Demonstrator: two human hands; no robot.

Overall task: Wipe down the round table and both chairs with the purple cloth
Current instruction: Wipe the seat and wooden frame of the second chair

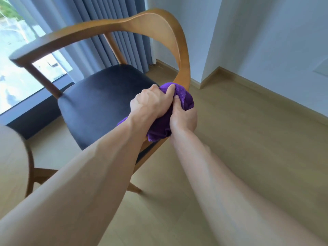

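A wooden chair [159, 20] with a curved back rail and a dark padded seat [99, 103] stands in front of me. The purple cloth [184, 98] is bunched against the lower right end of the chair's armrest. My left hand [150, 103] grips the cloth from above with its fingers curled round it. Right beside it, my right hand [184, 118] pinches the cloth from the near side. A curved edge of the round table [12, 157] shows at the lower left, with its wooden legs below. The second chair is out of view.
Grey curtains [113, 11] hang behind the chair next to a large window [19, 55] at the left. White walls with a wooden skirting board [266, 89] run along the right. Light wood flooring [248, 148] spreads to the right of the chair.
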